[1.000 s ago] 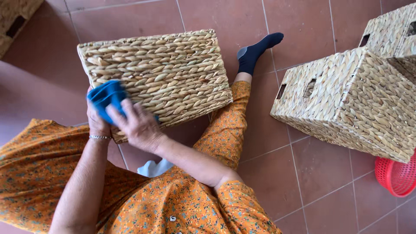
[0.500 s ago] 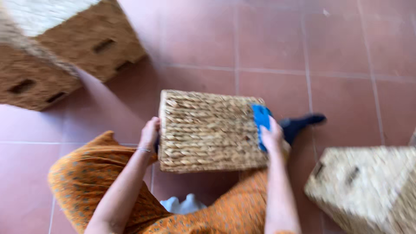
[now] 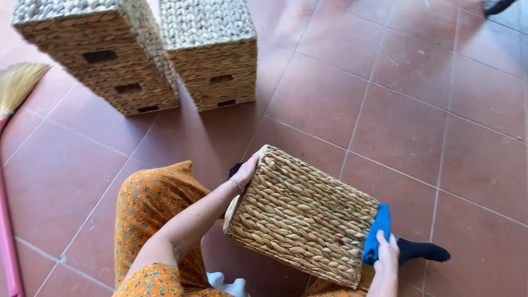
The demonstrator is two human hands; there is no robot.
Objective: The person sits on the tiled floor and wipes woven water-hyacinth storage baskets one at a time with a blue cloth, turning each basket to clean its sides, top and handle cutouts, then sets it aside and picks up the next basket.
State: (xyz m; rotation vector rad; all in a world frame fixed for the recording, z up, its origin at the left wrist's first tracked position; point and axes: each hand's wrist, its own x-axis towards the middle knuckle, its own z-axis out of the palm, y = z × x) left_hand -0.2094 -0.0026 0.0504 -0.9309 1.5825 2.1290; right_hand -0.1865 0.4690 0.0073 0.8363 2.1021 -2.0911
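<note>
Basket (image 3: 302, 217) mid-wipe at lower centre: left hand (image 3: 248, 168) fingers clasping edge, right hand (image 3: 386, 258) fingers pressing blue cloth (image 3: 377, 234) on corner.

- Woven baskets: three — one held (image 3: 300, 217), two stacks on the floor (image 3: 102, 52) (image 3: 212, 49).
- Blue cloth (image 3: 377, 234): one.
- Hands: two — left hand (image 3: 247, 169), right hand (image 3: 388, 258).
- Broom (image 3: 15, 88): one.
- Dark socks: one fully visible (image 3: 421, 251).
</note>
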